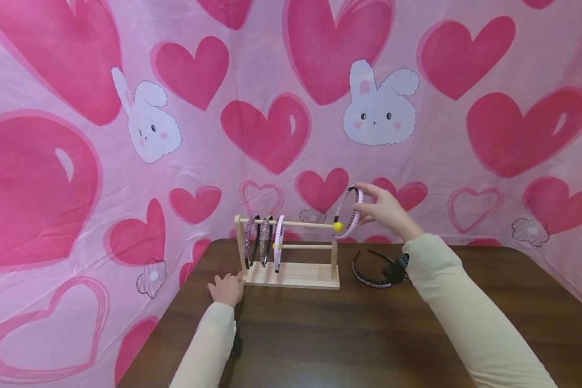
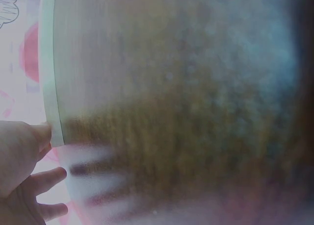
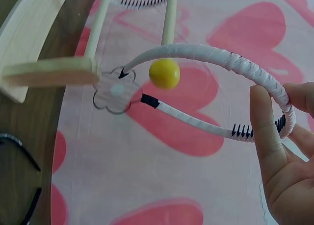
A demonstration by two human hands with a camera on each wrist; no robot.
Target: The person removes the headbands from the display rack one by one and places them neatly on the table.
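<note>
A lilac headband [image 1: 353, 215] with dark comb teeth is pinched between the thumb and fingers of my right hand [image 1: 380, 207]. In the right wrist view the headband [image 3: 206, 56] has its open ends toward the rack's yellow ball tip [image 3: 165, 73], one end on each side of it. The wooden rack [image 1: 291, 276] carries several headbands at the left of its upper bar: a glittery purple one [image 1: 247, 242], a glittery silver one [image 1: 263, 242] and a lilac one [image 1: 278, 242]. My left hand [image 1: 226, 289] rests on the table, fingers spread, touching the base's left end.
Another glittery dark headband [image 1: 371, 281] lies on the brown table [image 1: 320, 334], right of the rack and partly behind my right wrist's camera. A lower bar [image 1: 305, 247] runs below the upper one. A pink heart-print cloth [image 1: 267, 54] hangs behind the table.
</note>
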